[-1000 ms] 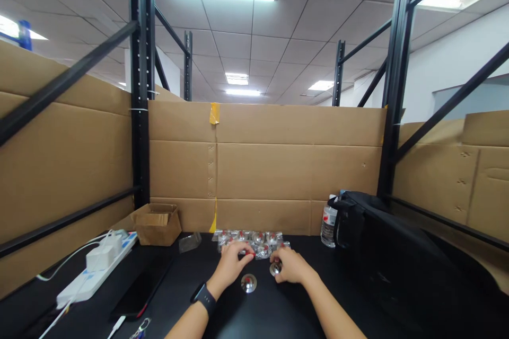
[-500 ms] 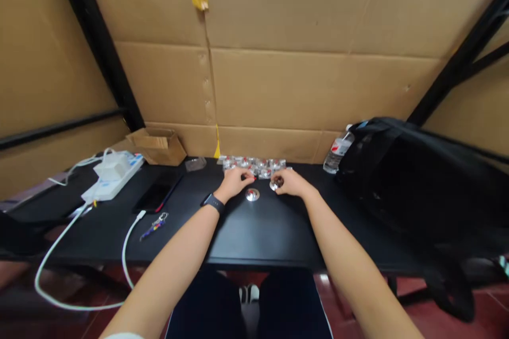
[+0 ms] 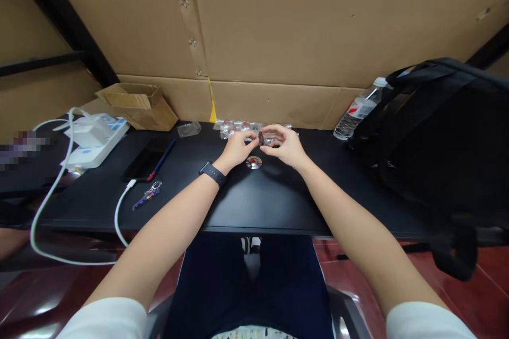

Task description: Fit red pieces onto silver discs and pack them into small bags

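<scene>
My left hand [image 3: 237,147] and my right hand [image 3: 284,145] meet above the black table [image 3: 254,201], fingers pinched together on a small dark round part [image 3: 261,138] held between them. Just below the hands a round silver disc with a red centre [image 3: 253,162] lies flat on the table. Behind the hands lies a heap of several clear packets with silver and red parts [image 3: 238,128]. A black watch [image 3: 212,174] is on my left wrist.
A plastic water bottle [image 3: 357,110] and a black backpack [image 3: 441,137] stand at the right. At the left are a small cardboard box [image 3: 137,105], a white power strip with charger [image 3: 93,137], a black phone [image 3: 143,164], a pen, keys and a white cable. Cardboard walls stand behind.
The camera has tilted down from the ceiling to the table and my lap. My hands have come together and lifted the small part off the table.
</scene>
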A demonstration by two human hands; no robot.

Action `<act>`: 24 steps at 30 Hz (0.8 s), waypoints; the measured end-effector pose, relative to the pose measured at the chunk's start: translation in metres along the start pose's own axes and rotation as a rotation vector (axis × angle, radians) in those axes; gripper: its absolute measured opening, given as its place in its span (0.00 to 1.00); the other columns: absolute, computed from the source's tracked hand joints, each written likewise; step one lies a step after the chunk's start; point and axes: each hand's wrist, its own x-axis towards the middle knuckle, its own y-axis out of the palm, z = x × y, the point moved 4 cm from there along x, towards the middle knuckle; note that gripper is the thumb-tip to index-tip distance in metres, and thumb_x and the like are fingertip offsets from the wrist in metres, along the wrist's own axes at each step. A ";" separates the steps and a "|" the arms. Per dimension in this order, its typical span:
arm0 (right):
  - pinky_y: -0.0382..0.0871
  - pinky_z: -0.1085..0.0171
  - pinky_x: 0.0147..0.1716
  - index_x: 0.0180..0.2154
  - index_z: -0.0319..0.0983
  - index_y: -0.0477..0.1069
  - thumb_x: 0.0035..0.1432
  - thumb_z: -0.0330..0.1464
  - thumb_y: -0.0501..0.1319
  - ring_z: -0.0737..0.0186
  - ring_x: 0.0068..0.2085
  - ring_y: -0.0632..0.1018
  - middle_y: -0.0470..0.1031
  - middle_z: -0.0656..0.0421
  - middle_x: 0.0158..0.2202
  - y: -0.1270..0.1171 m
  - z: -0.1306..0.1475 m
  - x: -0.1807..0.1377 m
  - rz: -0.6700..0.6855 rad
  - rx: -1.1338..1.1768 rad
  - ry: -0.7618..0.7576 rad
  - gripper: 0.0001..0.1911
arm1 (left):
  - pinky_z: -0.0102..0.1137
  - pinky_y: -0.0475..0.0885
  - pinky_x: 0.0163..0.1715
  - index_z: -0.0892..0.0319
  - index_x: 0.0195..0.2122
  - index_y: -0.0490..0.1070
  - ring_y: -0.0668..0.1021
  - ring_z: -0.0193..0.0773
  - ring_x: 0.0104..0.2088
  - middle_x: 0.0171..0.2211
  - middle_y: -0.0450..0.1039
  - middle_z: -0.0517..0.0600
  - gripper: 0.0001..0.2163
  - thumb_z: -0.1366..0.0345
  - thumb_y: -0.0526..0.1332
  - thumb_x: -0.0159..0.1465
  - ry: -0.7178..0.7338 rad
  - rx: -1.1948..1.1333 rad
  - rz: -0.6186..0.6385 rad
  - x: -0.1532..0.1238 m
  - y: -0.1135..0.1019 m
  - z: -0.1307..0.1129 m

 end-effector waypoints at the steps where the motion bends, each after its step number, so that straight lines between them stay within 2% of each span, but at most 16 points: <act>1: 0.77 0.63 0.38 0.47 0.40 0.73 0.45 0.33 0.72 0.53 0.48 0.82 0.78 0.53 0.50 0.001 0.001 0.000 -0.009 -0.006 -0.006 0.25 | 0.34 0.72 0.47 0.60 0.38 0.79 0.80 0.43 0.41 0.39 0.82 0.50 0.11 0.59 0.60 0.66 0.003 -0.025 -0.003 0.001 0.000 0.000; 5: 0.77 0.62 0.40 0.47 0.41 0.72 0.46 0.33 0.72 0.51 0.50 0.81 0.78 0.53 0.51 0.002 0.000 -0.001 -0.020 -0.012 -0.001 0.24 | 0.35 0.72 0.48 0.59 0.40 0.79 0.80 0.43 0.43 0.39 0.81 0.51 0.10 0.61 0.60 0.67 0.015 -0.071 -0.027 0.001 0.000 0.001; 11: 0.78 0.58 0.45 0.43 0.40 0.71 0.45 0.36 0.75 0.52 0.48 0.82 0.80 0.52 0.48 0.001 -0.005 -0.002 -0.041 0.052 0.070 0.24 | 0.38 0.67 0.53 0.56 0.38 0.78 0.75 0.43 0.49 0.46 0.73 0.52 0.04 0.65 0.63 0.65 0.069 0.185 -0.152 -0.004 -0.005 -0.014; 18: 0.76 0.52 0.53 0.38 0.41 0.68 0.44 0.39 0.76 0.54 0.47 0.83 0.81 0.53 0.47 0.008 -0.015 -0.004 -0.092 0.218 0.166 0.23 | 0.44 0.60 0.51 0.53 0.39 0.77 0.72 0.48 0.53 0.48 0.72 0.51 0.04 0.66 0.63 0.66 0.092 0.465 -0.141 -0.007 -0.011 -0.026; 21: 0.75 0.52 0.53 0.38 0.41 0.69 0.42 0.38 0.77 0.53 0.48 0.83 0.81 0.53 0.48 0.010 -0.019 -0.004 -0.079 0.194 0.182 0.24 | 0.45 0.59 0.50 0.52 0.39 0.78 0.69 0.50 0.54 0.50 0.73 0.52 0.05 0.65 0.62 0.67 0.067 0.520 -0.087 -0.007 -0.011 -0.024; 24: 0.76 0.52 0.52 0.39 0.41 0.72 0.40 0.37 0.78 0.50 0.50 0.82 0.81 0.51 0.49 0.009 -0.018 -0.003 -0.041 0.126 0.137 0.24 | 0.45 0.60 0.48 0.52 0.37 0.79 0.69 0.51 0.53 0.50 0.73 0.51 0.06 0.63 0.62 0.67 0.000 0.484 -0.029 -0.006 -0.009 -0.016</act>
